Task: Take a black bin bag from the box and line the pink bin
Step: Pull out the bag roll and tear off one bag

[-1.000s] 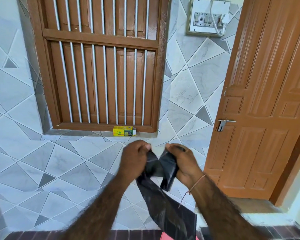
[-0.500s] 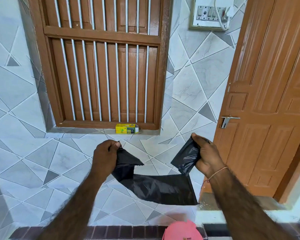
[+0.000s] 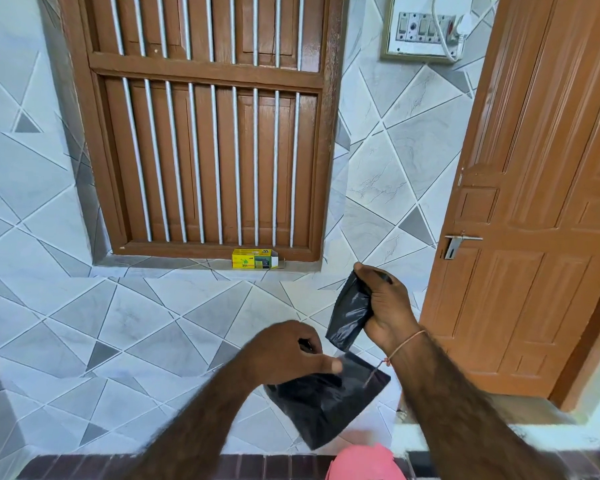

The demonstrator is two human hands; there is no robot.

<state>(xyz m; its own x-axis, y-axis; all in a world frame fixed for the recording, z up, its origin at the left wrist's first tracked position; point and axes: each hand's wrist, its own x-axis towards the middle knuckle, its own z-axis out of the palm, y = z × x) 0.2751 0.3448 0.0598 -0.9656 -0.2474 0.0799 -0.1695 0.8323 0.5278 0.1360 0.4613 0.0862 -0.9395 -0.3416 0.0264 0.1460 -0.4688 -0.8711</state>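
A small yellow box (image 3: 254, 259) lies on the tiled window sill (image 3: 174, 265).

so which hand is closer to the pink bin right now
Left. The left hand grips the black bin bag low in the frame, just above and left of the pink bin. The right hand holds the bag's other end higher up, farther above the bin.

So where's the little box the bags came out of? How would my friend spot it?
Find the big brown wooden window with white bars in the tiled wall. Look down to the ledge right under its bottom frame, towards the right end. There lies a small yellow box on its side, with green print and a white open flap: the only bright-coloured thing against the grey and white tiles.
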